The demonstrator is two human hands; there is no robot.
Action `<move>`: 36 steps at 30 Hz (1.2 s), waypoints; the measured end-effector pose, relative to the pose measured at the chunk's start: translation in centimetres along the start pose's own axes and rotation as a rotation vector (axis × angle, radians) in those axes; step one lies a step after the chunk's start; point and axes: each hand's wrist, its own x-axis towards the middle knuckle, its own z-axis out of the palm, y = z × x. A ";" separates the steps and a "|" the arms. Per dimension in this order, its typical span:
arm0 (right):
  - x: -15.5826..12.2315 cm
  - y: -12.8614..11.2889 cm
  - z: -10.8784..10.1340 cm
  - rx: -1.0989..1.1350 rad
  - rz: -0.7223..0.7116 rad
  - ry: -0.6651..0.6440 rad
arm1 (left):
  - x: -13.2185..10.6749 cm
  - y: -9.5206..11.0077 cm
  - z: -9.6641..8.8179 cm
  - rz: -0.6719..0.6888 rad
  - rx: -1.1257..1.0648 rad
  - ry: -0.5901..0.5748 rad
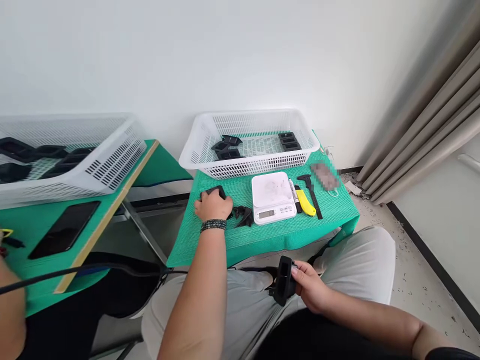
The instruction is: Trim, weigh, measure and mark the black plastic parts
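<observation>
Over my lap, my right hand [310, 286] grips a black moulded part [284, 281] with two rectangular openings, held upright. My left hand [213, 205] reaches to the left side of the green-covered table, its fingers curled over another black part [218, 190], mostly hidden beneath them. Just right of that hand lies a small heap of black scraps [244, 216]. Beside the heap stands a white digital scale [273, 192], with specks on its pan. A yellow-handled cutter [305, 201] and a black caliper [311, 194] lie to the scale's right.
Behind the scale, a white plastic basket [249, 167] holds several black parts [228, 149]. Another basket [120, 160] and a black phone [64, 229] are on the left table, where a co-worker's arm [11, 300] shows. A cable [93, 267] crosses between the tables.
</observation>
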 end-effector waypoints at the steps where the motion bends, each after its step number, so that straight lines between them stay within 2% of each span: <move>1: 0.1 0.2 0.1 -0.005 0.012 0.000 | 0.2 -0.1 0.1 0.007 -0.007 0.011; 9: 0.7 0.5 0.9 0.042 0.043 -0.008 | 0.3 -0.7 0.8 0.083 -0.042 0.086; 13: 0.6 0.3 0.6 0.035 0.056 -0.016 | 0.9 -1.1 -0.1 0.180 -0.074 0.043; 15: 0.5 0.3 0.4 0.031 0.054 -0.017 | 0.4 -1.6 -0.7 0.248 -0.127 0.012; 16: 0.4 0.4 0.3 0.031 0.051 -0.012 | -0.4 -2.0 -1.0 0.268 -0.167 0.021; 18: 0.5 0.6 0.1 0.034 0.048 0.004 | -3.0 -2.7 -1.1 0.273 -0.276 0.129; 21: 0.7 0.7 -0.5 0.042 0.067 0.057 | -9.1 -3.6 -0.2 0.358 -0.497 0.291; 23: 1.2 0.0 -0.9 0.048 0.075 0.102 | -13.7 -3.8 0.6 0.410 -0.673 0.189; 25: 1.8 -1.3 -1.3 0.050 0.042 0.131 | -17.7 -3.6 1.5 0.509 -0.795 -0.076; 27: 2.6 -3.1 -1.3 0.047 -0.051 0.139 | -20.7 -3.2 2.1 0.665 -0.804 -0.277; 28: 2.9 -3.9 -1.3 0.035 -0.084 0.134 | -21.6 -2.9 2.2 0.727 -0.795 -0.341; 29: 3.1 -4.6 -1.1 0.019 -0.107 0.121 | -22.2 -2.5 2.4 0.751 -0.783 -0.357; 32: 3.5 -6.2 -0.4 -0.050 -0.126 0.038 | -22.4 -1.5 2.3 0.759 -0.722 -0.261; 36: 3.4 -8.3 -0.9 -0.232 -0.123 -0.149 | -20.9 -0.7 1.5 0.828 -0.683 -0.134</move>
